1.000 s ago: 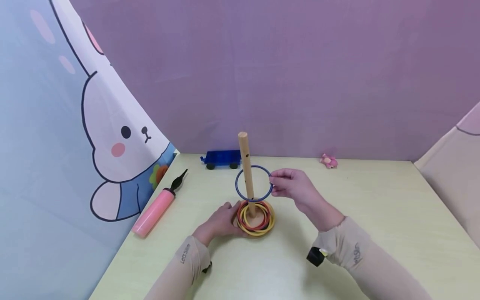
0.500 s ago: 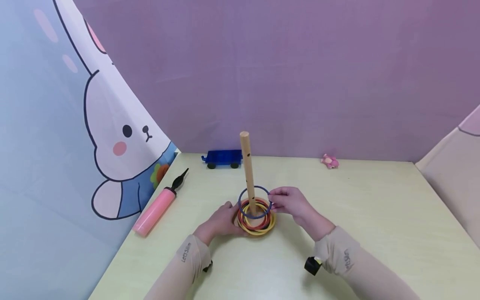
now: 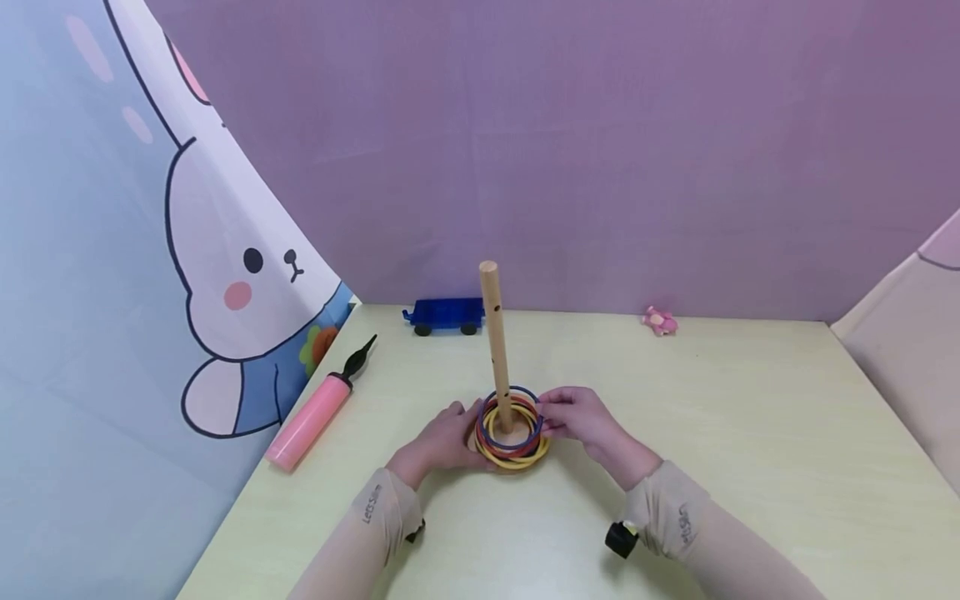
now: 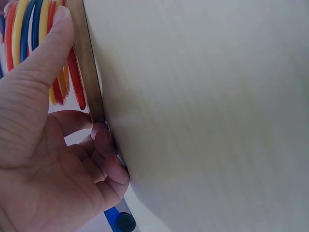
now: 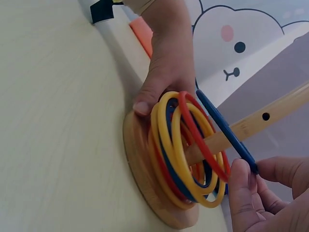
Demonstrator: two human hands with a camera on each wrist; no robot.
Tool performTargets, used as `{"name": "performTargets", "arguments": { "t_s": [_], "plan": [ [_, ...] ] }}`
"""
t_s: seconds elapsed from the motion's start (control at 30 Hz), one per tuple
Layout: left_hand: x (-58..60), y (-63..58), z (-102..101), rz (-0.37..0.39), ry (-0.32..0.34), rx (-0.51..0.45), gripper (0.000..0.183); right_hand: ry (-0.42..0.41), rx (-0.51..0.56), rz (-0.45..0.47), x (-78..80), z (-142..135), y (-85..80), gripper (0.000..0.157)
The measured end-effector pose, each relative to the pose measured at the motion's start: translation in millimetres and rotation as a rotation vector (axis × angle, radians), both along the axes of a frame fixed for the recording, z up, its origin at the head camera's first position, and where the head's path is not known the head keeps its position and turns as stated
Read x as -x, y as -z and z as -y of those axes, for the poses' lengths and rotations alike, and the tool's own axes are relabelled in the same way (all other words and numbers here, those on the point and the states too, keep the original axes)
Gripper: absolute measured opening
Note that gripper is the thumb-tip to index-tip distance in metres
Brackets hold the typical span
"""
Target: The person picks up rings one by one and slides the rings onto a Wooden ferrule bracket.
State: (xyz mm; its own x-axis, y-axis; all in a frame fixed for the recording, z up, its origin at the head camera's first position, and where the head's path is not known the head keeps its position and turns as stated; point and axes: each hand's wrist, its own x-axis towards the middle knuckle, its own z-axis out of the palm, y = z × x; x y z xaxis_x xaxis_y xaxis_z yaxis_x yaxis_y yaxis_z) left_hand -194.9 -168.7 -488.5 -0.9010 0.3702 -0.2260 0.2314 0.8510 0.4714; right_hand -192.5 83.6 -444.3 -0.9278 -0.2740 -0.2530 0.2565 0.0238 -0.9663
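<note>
A wooden peg (image 3: pixel 495 342) rises from a round wooden base (image 5: pixel 136 154). Several red, yellow and blue rings lie loosely stacked around its foot, among them a yellow ring (image 5: pixel 158 128) and a red ring (image 5: pixel 202 142). My left hand (image 3: pixel 444 440) grips the left side of the base, its thumb over the top and the other fingers bent at the edge in the left wrist view. Between thumb and fingers, my right hand (image 3: pixel 581 421) pinches a blue ring (image 5: pixel 224 128), which encircles the peg and sits tilted just above the stack.
A pink hand pump (image 3: pixel 311 421) with a black nozzle lies at the table's left. Along the back are a blue toy wagon (image 3: pixel 448 315), partly behind the peg, and a small pink toy figure (image 3: pixel 660 321). A purple cloth (image 3: pixel 637 167) hangs behind the table.
My right hand has lowered the blue ring down the peg, from about mid-height to just over the other rings. My left hand has stayed on the base.
</note>
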Motion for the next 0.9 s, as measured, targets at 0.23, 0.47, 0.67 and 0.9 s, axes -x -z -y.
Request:
{"name": "performTargets", "arguments": {
  "t_s": [0.23, 0.47, 0.67, 0.9],
  "plan": [
    [3.1, 2.7, 0.7, -0.019, 0.014, 0.006, 0.113, 0.027, -0.004, 0.008, 0.3, 1.2, 7.4, 0.024],
    [1.0, 1.0, 0.6, -0.024, 0.020, 0.010, 0.113, 0.045, -0.028, 0.013, 1.3, 1.2, 14.2, 0.022],
    [-0.8, -1.5, 0.0, -0.020, 0.019, 0.004, 0.113, 0.044, -0.038, 0.005, -0.2, -0.4, 16.0, 0.022],
    [-0.3, -3.1, 0.2, 0.000, 0.008, -0.005, 0.112, 0.041, -0.046, -0.021, -0.2, -2.4, 17.8, 0.023]
  ]
}}
